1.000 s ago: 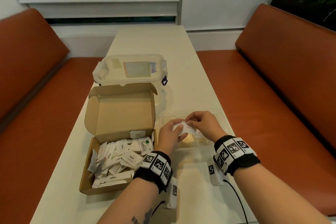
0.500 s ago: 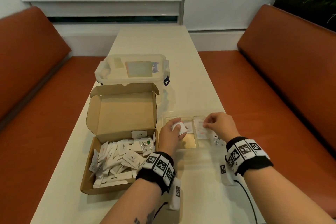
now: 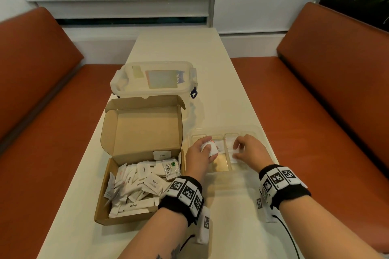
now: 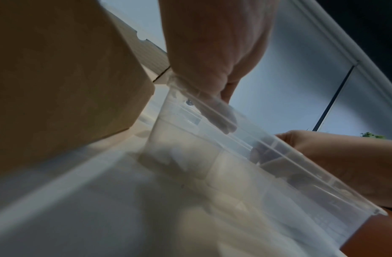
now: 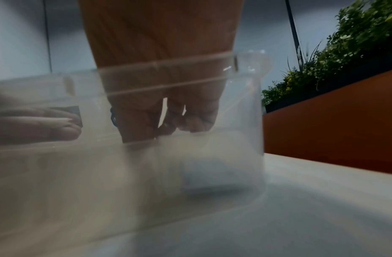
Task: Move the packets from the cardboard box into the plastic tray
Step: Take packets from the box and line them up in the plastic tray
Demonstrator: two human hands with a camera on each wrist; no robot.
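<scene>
Dozens of packets [image 3: 137,187] still fill the cardboard box [image 3: 117,139] as both hands work over the plastic tray [image 3: 260,132] just to its right.

Sorting is mid-step and, judging by the heap, far from done: beside the box's right wall, the tray's clear compartments hold only a few packets so far. The left hand [image 3: 199,156], nearest the box, curls its fingers round a small white bundle of packets [image 3: 209,149] above the tray's left compartments. The right hand [image 3: 249,151], farther from the box, reaches into a middle compartment, fingertips bent down onto a packet lying there; whether it pinches or merely presses it cannot be told. The next move likely calls for dealing the held bundle into the compartments, then returning to the box. Behind the box stands a lidded plastic tub [image 3: 155,79].
</scene>
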